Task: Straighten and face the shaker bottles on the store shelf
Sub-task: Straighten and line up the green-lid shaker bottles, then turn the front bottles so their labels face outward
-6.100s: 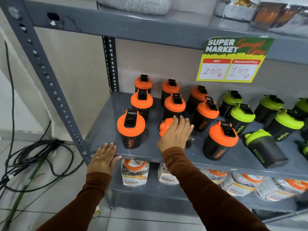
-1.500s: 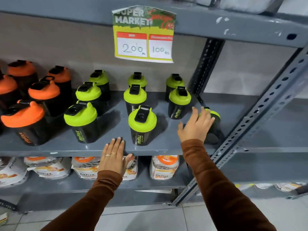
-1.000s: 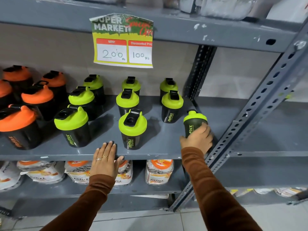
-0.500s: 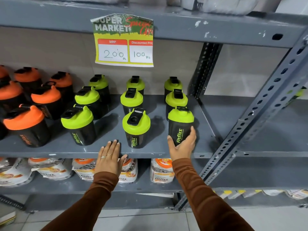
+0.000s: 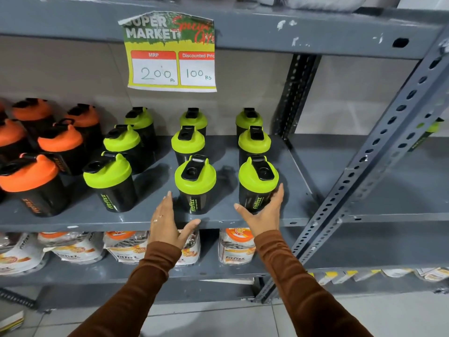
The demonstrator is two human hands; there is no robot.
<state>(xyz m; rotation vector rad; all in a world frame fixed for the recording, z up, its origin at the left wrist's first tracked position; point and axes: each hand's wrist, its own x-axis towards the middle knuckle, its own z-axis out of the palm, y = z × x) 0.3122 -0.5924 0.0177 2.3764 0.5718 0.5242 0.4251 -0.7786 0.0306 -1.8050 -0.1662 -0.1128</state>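
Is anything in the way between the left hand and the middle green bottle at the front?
No, nothing visible is. The left hand is open just left of the front middle green bottle, with only a bit of bare shelf between them.

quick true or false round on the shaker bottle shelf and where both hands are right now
1. The front right green bottle stands upright. True.
2. The left hand holds an orange-lidded bottle. False: it holds nothing, and its straight fingers lie just left of the front middle green bottle.
3. The right hand has its thumb on one side of the front right green bottle and its fingers on the other. True.
4. The orange lids are at the right end of the shelf. False: the orange-lidded bottles stand left of the green ones.
5. The price sign reads 200 and 100. True.
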